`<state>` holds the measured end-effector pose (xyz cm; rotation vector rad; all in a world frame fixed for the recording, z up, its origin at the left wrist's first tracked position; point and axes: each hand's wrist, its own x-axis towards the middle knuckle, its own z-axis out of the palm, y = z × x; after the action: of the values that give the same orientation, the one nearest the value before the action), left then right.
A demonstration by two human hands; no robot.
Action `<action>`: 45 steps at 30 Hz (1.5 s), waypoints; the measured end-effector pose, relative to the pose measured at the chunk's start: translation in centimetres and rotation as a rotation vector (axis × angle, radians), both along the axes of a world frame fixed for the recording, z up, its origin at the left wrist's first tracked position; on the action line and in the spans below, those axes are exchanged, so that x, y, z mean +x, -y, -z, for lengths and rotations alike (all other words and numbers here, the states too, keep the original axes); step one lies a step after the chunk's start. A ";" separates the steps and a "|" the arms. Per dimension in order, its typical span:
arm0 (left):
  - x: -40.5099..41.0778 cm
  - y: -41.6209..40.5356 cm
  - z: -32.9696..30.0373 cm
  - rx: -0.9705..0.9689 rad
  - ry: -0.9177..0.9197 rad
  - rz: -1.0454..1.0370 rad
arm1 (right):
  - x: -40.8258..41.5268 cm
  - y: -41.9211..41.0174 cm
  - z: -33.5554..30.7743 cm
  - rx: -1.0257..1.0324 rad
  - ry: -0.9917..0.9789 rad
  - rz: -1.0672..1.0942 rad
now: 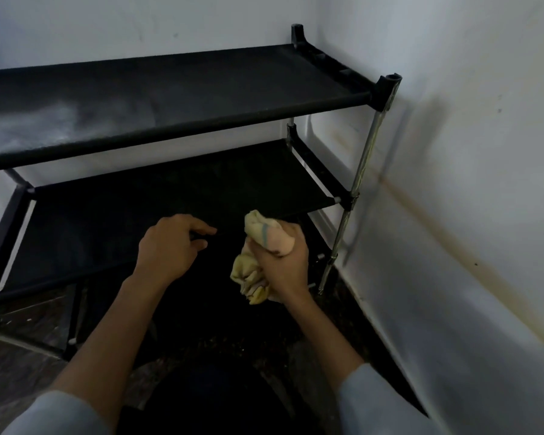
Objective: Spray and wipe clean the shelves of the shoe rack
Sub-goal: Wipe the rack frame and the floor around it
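Two pale sleeves (54, 412) enter at six o'clock, and from them the left hand (167, 246) reaches to the middle shelf's (157, 196) front edge with fingers loosely curled around nothing, while the right hand (283, 265) at about three o'clock of it is fisted around a crumpled yellow cloth (258, 233) whose ends spill above and below the fist. The black shoe rack (201, 89) stands in a corner of white walls (468, 152), its long axis running from nine o'clock toward two o'clock. Its dark fabric shelves hang between black bars and chrome posts (365, 152), the top shelf (170, 86) showing a greyish dusty patch at its left end.
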<state>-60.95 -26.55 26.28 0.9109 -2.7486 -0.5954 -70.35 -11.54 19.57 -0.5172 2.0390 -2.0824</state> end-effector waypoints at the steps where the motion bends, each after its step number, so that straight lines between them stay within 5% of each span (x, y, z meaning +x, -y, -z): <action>1: 0.1 0.2 0.0 0.031 -0.008 -0.007 | -0.9 -0.3 -0.1 -0.005 0.040 0.049; 5: 0.6 1.2 -0.2 0.186 -0.032 -0.043 | -6.1 -2.6 -0.6 0.035 0.152 0.325; 10: 2.0 2.6 -0.4 0.151 0.051 -0.072 | -6.9 -2.8 -0.6 0.056 0.118 0.419; 21: 2.7 2.3 -0.1 -0.120 0.061 0.057 | 2.6 1.2 -0.8 0.109 -0.111 0.010; 31: 2.9 2.2 -0.3 -0.218 0.038 0.148 | -7.5 -4.0 -1.0 0.275 -0.001 0.281; 39: 2.6 1.9 -0.7 -0.184 0.076 0.122 | -3.8 -1.1 -0.6 0.164 -0.033 0.381; 45: 2.9 1.6 -0.7 -0.088 0.030 0.081 | 6.6 3.9 -0.2 0.197 -0.106 -0.058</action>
<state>-58.10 -28.12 26.95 0.7987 -2.8254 -0.4728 -63.75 -15.46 19.82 -0.6558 2.2282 -1.8324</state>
